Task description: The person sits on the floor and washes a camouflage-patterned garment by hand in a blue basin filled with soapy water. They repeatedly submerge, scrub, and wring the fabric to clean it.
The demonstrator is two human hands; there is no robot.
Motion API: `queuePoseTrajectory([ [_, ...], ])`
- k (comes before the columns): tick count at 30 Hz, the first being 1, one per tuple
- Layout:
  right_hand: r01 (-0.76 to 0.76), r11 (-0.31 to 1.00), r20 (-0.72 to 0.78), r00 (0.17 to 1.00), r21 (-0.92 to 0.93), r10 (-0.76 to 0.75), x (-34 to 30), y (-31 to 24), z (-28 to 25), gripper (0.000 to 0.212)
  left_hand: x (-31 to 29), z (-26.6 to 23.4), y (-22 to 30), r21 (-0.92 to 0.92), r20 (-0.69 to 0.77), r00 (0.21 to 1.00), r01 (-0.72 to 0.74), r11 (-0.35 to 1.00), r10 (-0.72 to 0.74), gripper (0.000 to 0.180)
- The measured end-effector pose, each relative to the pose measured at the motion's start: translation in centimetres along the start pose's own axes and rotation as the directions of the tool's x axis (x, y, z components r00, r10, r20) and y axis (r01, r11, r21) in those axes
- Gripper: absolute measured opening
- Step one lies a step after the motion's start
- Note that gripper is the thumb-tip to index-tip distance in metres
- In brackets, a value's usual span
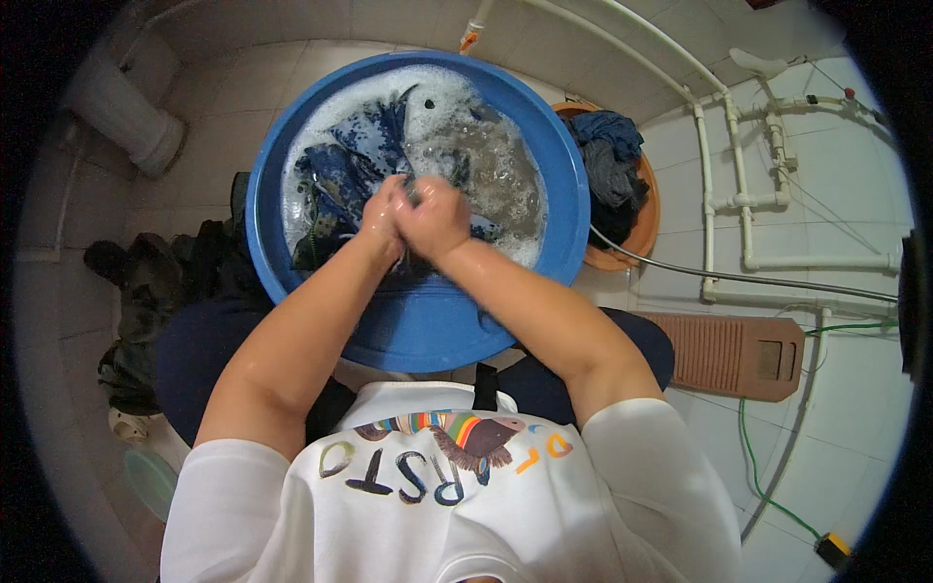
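Both my hands are together over a large round blue tub (264, 194) of grey, foamy water. My left hand (383, 216) is closed, its knuckles against my right hand (434, 216), which is also curled into a fist. A small bit of dark wet cloth (412, 193) shows between the two fists; the rest of what they grip is hidden by my fingers. Just beyond and to the left, a soaked dark blue patterned garment (364, 141) bunches up in the suds. White foam (437, 87) rings the water.
An orange-brown basin (641, 243) of dark clothes (610, 160) stands behind the tub at right. Dark clothes (146, 291) lie on the floor at left. A brown washboard-like panel (724, 355), a grey hose (758, 279), a green cord (748, 447) and white pipes (708, 185) are at right.
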State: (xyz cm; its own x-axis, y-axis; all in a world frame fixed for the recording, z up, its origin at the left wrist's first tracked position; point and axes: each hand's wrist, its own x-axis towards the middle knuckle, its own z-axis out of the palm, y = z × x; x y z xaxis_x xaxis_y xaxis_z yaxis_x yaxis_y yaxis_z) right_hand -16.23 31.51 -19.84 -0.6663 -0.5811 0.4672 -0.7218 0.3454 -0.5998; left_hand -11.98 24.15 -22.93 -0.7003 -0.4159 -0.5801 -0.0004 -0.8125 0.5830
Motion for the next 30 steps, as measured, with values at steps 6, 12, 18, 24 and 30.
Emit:
queuePoseTrajectory([
  [6, 0.049, 0.997, 0.075, 0.996, 0.065, -0.054, -0.7, 0.0, 0.2, 0.029, 0.3, -0.9, -0.9, -0.012, 0.065, 0.99, -0.127, 0.992, 0.128, 0.033],
  [12, -0.29, 0.957, 0.006, 0.957, -0.002, 0.29, 0.8, 1.7, -0.9, 0.033, -1.8, 2.5, 0.2, -0.05, -0.08, 0.996, -0.043, 0.998, 0.039, 0.024],
  [18, -0.141, 0.984, 0.216, 0.969, 0.106, 0.116, -0.1, -0.4, -1.0, 0.034, 2.1, -1.8, -1.2, -0.152, 0.069, 0.998, 0.012, 0.988, -0.001, 0.031],
  [24, -0.425, 0.844, 0.015, 0.891, -0.327, 0.454, 3.4, 12.5, -2.5, 0.048, -2.3, 3.1, 0.6, 0.165, 0.035, 0.995, -0.095, 0.982, 0.091, 0.048],
  [30, -0.191, 0.719, 0.53, 0.556, -0.668, 0.64, -0.2, 22.7, 1.6, 0.042, 0.0, 1.0, -0.3, 0.362, 0.168, 0.919, -0.394, 0.845, 0.356, 0.042],
])
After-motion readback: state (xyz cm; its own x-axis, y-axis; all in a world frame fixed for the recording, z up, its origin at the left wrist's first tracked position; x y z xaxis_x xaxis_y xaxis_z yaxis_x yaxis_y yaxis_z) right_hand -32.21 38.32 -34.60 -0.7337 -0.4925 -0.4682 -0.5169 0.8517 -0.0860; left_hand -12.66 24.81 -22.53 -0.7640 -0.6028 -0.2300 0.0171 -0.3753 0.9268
